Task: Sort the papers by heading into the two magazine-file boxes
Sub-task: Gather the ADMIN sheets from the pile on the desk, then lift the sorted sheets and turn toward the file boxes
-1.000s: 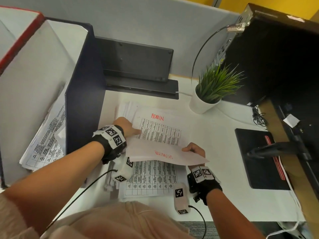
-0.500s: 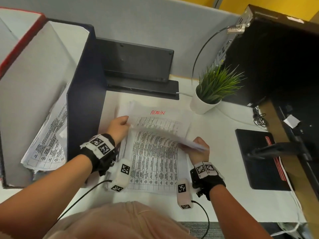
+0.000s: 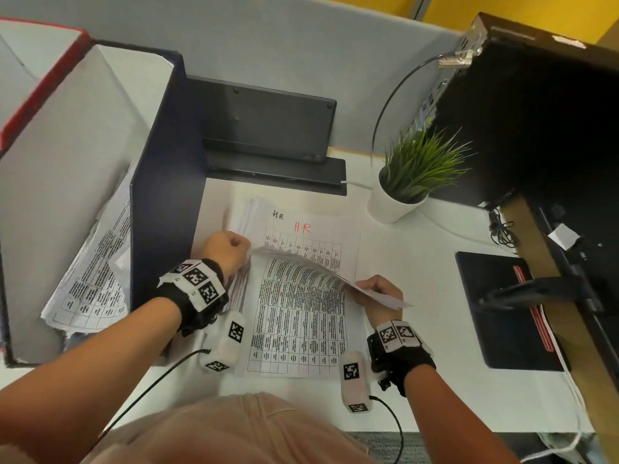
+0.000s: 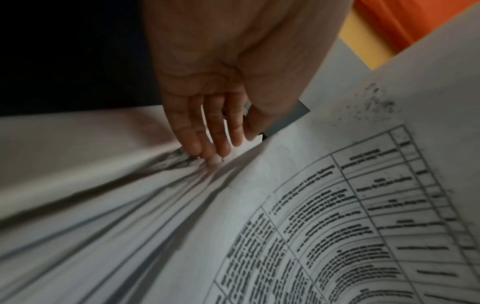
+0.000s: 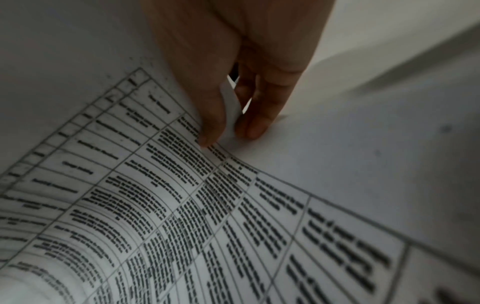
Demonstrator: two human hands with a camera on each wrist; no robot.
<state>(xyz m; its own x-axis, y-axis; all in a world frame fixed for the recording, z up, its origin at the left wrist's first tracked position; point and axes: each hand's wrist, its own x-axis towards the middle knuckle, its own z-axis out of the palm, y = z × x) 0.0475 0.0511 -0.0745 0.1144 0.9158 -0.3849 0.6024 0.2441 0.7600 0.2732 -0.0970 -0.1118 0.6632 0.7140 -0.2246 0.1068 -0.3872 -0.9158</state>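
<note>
A printed table sheet (image 3: 301, 313) is raised off the paper stack (image 3: 311, 236), whose top page is headed H.R in red and black. My left hand (image 3: 227, 249) grips the sheet's left edge with curled fingers. In the left wrist view its fingertips (image 4: 210, 154) touch the fanned stack edges beside the sheet (image 4: 363, 205). My right hand (image 3: 378, 289) pinches the sheet's right edge, and the right wrist view shows the paper (image 5: 182, 205) between thumb and fingers (image 5: 254, 127). The dark blue file box (image 3: 160, 162) on the left holds sheets. A red-edged box (image 3: 40, 78) stands beyond it.
A potted plant (image 3: 412, 182) stands right of the stack. A black device (image 3: 268, 128) leans against the grey partition behind the papers. A black pad (image 3: 495, 313) and a dark computer case (image 3: 536, 112) fill the right side. Cables trail near the desk's front edge.
The held sheet has swung up and toward me, uncovering a page headed H.R. My left hand went from lying on the stack to gripping the sheet's left edge.
</note>
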